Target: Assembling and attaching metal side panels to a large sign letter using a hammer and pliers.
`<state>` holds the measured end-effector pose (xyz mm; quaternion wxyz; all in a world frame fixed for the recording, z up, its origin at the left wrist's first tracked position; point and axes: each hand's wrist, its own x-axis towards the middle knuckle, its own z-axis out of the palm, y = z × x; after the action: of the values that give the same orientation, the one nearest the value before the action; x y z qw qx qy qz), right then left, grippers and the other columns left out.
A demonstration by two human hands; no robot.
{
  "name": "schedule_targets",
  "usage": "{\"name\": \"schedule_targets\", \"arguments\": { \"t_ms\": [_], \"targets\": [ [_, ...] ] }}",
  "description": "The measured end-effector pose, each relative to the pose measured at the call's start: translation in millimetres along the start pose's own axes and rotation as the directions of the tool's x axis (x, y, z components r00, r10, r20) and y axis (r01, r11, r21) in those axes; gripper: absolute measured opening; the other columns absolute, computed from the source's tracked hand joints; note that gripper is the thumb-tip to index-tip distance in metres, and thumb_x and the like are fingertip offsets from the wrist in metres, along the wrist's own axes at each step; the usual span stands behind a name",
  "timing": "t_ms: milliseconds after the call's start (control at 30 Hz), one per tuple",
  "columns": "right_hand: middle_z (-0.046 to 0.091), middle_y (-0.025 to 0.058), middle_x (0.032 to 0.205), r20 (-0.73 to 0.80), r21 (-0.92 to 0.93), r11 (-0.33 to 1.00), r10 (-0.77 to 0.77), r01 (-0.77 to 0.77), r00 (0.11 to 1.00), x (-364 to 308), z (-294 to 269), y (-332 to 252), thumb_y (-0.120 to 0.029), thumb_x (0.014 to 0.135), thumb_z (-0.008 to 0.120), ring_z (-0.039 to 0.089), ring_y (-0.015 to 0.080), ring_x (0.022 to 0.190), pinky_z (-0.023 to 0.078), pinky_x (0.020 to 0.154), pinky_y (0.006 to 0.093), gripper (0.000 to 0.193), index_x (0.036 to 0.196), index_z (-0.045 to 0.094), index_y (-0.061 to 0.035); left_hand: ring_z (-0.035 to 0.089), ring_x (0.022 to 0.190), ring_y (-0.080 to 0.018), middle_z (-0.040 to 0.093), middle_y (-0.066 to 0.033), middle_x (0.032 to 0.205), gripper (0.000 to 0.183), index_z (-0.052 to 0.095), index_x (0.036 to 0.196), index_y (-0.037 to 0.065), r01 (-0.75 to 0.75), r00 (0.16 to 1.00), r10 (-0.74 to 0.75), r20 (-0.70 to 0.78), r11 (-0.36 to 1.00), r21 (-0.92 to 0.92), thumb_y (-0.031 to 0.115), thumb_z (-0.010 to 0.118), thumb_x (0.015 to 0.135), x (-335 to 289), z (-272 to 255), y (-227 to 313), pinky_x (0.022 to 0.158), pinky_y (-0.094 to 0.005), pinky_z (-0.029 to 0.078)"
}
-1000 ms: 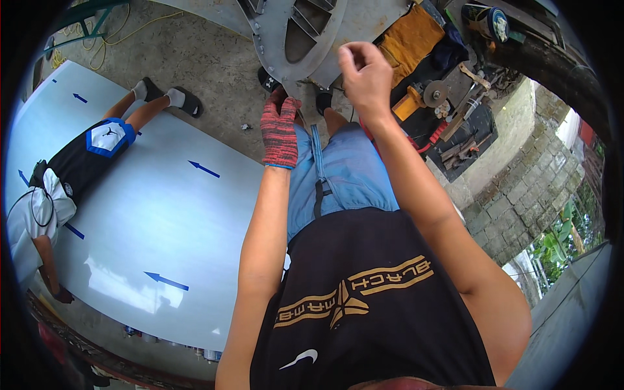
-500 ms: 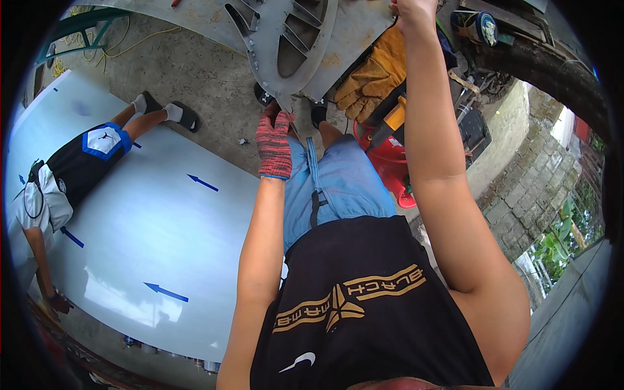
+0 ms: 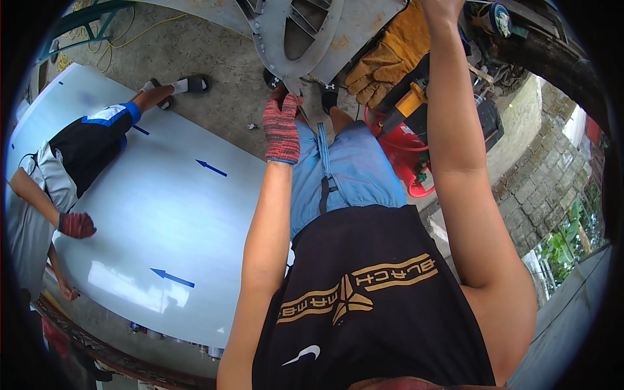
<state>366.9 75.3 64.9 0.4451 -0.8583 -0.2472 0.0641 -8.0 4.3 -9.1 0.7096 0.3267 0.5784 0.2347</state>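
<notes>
My left hand (image 3: 282, 127), in a red-and-black knit glove, is closed around the narrow near tip of a curved grey metal frame (image 3: 316, 55). The frame has a long oval opening with cross ribs and lies on flat grey sheet metal (image 3: 364, 29). My bare right hand (image 3: 443, 8) reaches to the top edge of the picture, beyond the sheet's right side. Its fingers are cut off there, so what they touch is hidden.
Tan leather work gloves (image 3: 383, 62) lie right of the frame, near a yellow-and-black tool (image 3: 408, 104) and a red plastic stool (image 3: 406, 153). A large glossy white sheet (image 3: 195, 201) with blue arrows fills the left; a co-worker (image 3: 81, 153) leans over it. A can (image 3: 491, 19) stands top right.
The view has shifted slightly, so the frame sits higher and further right. My left hand keeps its hold at the tip. The co-worker's gloved hand has lifted over the white sheet.
</notes>
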Motion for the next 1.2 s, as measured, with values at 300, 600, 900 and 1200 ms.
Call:
{"name": "schedule_targets", "arguments": {
  "t_ms": [300, 600, 900, 1200],
  "targets": [
    [0.073, 0.005, 0.084, 0.222, 0.547, 0.825, 0.022, -0.143, 0.975, -121.3, -55.4, -12.9, -0.012, 0.097, 0.072, 0.067, 0.0096, 0.072, 0.053, 0.067, 0.0237, 0.017, 0.106, 0.069, 0.0028, 0.067, 0.097, -0.0171, 0.068, -0.0109, 0.116, 0.039, 0.056, 0.137, -0.004, 0.004, 1.0, -0.006, -0.019, 0.995, -0.096, 0.01, 0.064, 0.101, 1.4, -3.9, -4.3, 0.09, -0.0324, 0.056],
    [0.071, 0.0096, 0.077, 0.35, 0.272, 0.954, 0.024, -0.126, 0.937, -209.9, 9.2, -26.2, -0.01, 0.091, 0.072, 0.071, 0.0175, 0.069, 0.055, 0.066, 0.0293, 0.01, 0.097, 0.071, -0.0025, 0.068, 0.098, -0.0174, 0.067, -0.0101, 0.116, 0.032, 0.057, 0.131, -0.002, 0.013, 1.0, -0.014, -0.01, 0.997, -0.08, 0.01, 0.062, 0.102, 3.4, 6.2, 4.1, 0.089, -0.0338, 0.056],
    [0.071, 0.0139, 0.08, 0.371, 0.221, 0.973, -0.027, -0.06, 0.928, -209.5, 27.4, -26.7, -0.011, 0.089, 0.072, 0.072, 0.0275, 0.071, 0.056, 0.066, 0.0355, 0.011, 0.096, 0.07, -0.0035, 0.067, 0.095, -0.0156, 0.069, -0.0073, 0.108, 0.026, 0.059, 0.123, 0.0, 0.009, 0.999, -0.011, -0.046, 0.998, -0.057, 0.012, 0.064, 0.101, 1.9, 9.5, 10.1, 0.083, -0.0314, 0.054],
    [0.07, 0.0139, 0.079, 0.361, 0.213, 0.976, -0.041, -0.04, 0.932, -206.5, 29.0, -26.8, -0.011, 0.089, 0.072, 0.071, 0.0278, 0.07, 0.056, 0.065, 0.0357, 0.011, 0.096, 0.07, -0.0037, 0.067, 0.094, -0.0149, 0.07, -0.0077, 0.106, 0.026, 0.059, 0.123, 0.0, 0.01, 0.999, -0.013, -0.04, 0.998, -0.06, 0.013, 0.064, 0.101, 6.6, 10.2, 9.0, 0.082, -0.0306, 0.053]
  ]
}}
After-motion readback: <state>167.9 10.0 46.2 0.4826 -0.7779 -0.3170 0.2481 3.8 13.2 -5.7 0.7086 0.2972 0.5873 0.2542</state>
